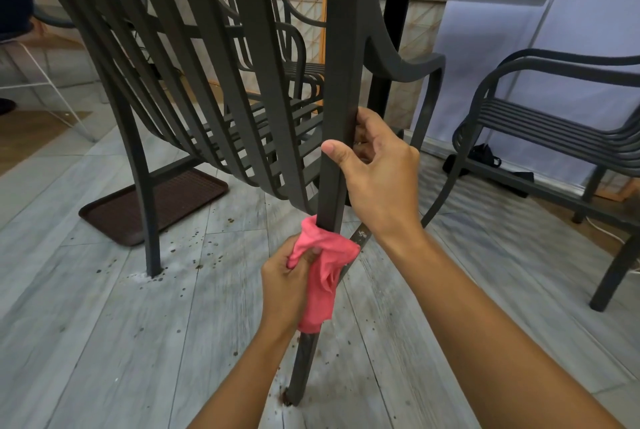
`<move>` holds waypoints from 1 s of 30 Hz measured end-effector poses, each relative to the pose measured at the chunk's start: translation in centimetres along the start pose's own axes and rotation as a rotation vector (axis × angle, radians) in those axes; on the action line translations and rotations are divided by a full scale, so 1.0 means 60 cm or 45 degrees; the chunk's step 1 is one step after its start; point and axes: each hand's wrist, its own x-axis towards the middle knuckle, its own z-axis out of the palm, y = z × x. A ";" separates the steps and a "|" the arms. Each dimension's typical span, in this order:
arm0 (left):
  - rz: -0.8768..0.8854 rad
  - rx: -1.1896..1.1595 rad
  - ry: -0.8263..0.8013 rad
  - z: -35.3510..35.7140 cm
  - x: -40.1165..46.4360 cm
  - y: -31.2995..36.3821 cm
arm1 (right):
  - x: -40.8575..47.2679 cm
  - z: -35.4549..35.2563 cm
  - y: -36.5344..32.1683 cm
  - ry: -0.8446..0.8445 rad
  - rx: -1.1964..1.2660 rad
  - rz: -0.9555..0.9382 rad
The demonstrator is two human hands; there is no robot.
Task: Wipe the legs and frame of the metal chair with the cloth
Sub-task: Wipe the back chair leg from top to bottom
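Metal chair (339,47), dark, tilted on grey plank floor (104,324). Right hand (377,175): fingers closed round the rear upright. Left hand (285,284): fingers clenched on pink cloth (323,276), wrapped around the leg below.

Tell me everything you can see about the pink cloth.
The pink cloth is soft, thin fabric, crumpled and bunched, with no print or pattern visible. It wraps around the dark rear chair leg below the seat slats, its loose end hanging down along the leg. The left hand grips it against the leg from the left. The right hand holds the frame higher up and does not touch the cloth. It hangs clear of the floor.
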 end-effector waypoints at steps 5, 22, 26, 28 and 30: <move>-0.032 0.031 0.011 -0.010 -0.004 -0.018 | -0.001 0.001 0.000 0.011 -0.003 -0.015; -0.114 0.099 0.084 -0.017 -0.029 -0.041 | -0.002 0.003 -0.003 0.026 -0.001 0.041; -0.118 0.134 0.129 -0.017 -0.036 -0.046 | -0.003 0.003 -0.003 0.024 -0.001 0.047; -0.126 0.156 0.148 -0.018 -0.041 -0.048 | -0.004 0.003 -0.004 0.024 0.006 0.052; -0.129 0.176 0.176 -0.017 -0.047 -0.048 | -0.004 0.004 -0.005 0.023 0.011 0.052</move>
